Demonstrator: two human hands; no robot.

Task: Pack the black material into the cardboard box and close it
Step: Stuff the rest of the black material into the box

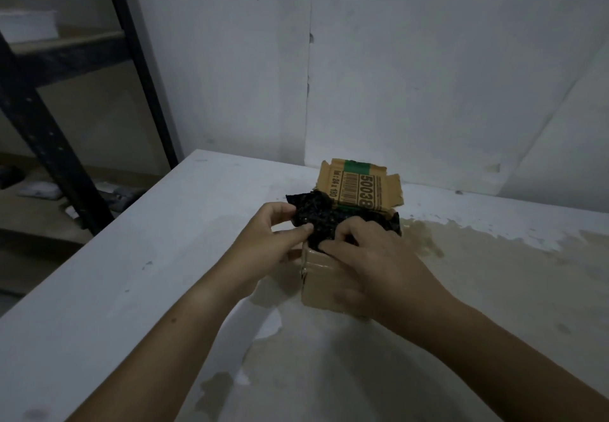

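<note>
Dim storeroom, as I see it: a black steel shelving rack [49,145] at ten o'clock holding a white box [28,28], bare white wall panels [428,59] at twelve, my stained, peeling worktable [131,273] below.

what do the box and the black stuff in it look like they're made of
The box: brown corrugated cardboard, matte, shown by ragged flap edges and printed barcode. The black material: possibly thin crinkled plastic or netting, bumpy with faint glints; too dark to be sure.
</note>
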